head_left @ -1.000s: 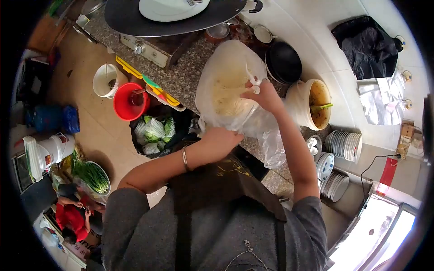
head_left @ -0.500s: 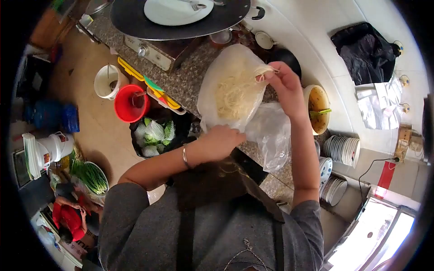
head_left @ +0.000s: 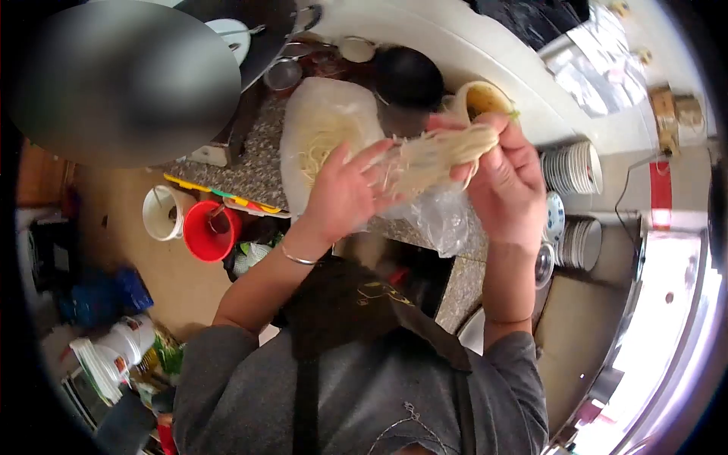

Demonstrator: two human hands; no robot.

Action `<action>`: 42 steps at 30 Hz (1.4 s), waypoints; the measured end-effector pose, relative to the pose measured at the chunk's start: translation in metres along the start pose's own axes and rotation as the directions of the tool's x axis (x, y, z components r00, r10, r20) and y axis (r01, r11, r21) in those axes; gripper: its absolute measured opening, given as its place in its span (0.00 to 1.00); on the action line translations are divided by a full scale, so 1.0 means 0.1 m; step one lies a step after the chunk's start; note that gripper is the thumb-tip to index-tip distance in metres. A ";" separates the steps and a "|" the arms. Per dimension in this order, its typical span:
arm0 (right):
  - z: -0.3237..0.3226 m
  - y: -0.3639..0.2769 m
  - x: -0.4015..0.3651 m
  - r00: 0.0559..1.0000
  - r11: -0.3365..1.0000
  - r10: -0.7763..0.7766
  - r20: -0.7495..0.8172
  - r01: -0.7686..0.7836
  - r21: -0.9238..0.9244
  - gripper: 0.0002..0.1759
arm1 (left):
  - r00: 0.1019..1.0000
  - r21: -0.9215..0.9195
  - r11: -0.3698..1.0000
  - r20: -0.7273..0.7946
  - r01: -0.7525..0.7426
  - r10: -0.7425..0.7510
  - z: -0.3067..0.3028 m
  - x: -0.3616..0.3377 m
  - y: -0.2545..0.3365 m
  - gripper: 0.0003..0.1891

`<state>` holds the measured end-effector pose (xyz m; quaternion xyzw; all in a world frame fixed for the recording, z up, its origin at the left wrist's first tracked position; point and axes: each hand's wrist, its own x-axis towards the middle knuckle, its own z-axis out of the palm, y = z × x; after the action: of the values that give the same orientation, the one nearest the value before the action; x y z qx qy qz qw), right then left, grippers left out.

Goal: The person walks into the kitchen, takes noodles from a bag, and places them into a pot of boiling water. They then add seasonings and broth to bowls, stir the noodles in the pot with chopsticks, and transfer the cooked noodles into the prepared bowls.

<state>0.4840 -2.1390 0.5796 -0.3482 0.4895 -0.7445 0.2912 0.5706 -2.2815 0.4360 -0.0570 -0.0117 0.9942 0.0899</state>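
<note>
A bundle of pale noodles [head_left: 428,163] stretches between my hands above the counter. My right hand [head_left: 512,174] is closed round its right end, with strands looped over the fingers. My left hand [head_left: 345,186], fingers spread, is at the left end of the strands; whether it touches them is hard to tell. Behind my left hand lies an open clear plastic bag [head_left: 334,106] with more noodles in it. A crumpled clear bag [head_left: 444,224] rests on the counter below the bundle.
A large wok [head_left: 273,38] and a blurred dark round shape [head_left: 121,83] fill the upper left. Red bucket [head_left: 211,241] and white bucket [head_left: 161,216] stand on the floor. A yellowish tub [head_left: 464,95], black pan [head_left: 408,76] and stacked plates [head_left: 580,171] line the wall side.
My right hand has drawn a bundle of noodles out, away from the bag. My left hand has let go of the bag's edge and opened. The view has turned rightward.
</note>
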 end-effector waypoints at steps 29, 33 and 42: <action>3.80 -0.21 -8.23 -0.174 0.254 -0.640 -0.749 -0.967 0.007 0.28 | -0.429 -0.017 -0.444 -0.293 0.896 -0.855 -0.84 -4.18 -6.79 0.17; 4.63 0.11 -8.68 -0.452 0.424 -0.690 -0.565 -0.885 0.191 0.28 | -0.611 0.088 -0.662 -0.310 0.744 -0.728 -1.03 -5.07 -7.18 0.16; 5.69 0.07 -9.62 -0.680 0.695 -0.496 -0.541 -0.684 0.222 0.36 | -0.724 -0.107 -0.732 -0.303 0.673 -0.620 -1.91 -6.17 -8.11 0.15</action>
<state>1.5074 -1.6960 0.5074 0.5914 0.6889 -0.2568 -0.3311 1.3394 -1.5923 0.3416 -0.1028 0.0762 0.2609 0.9568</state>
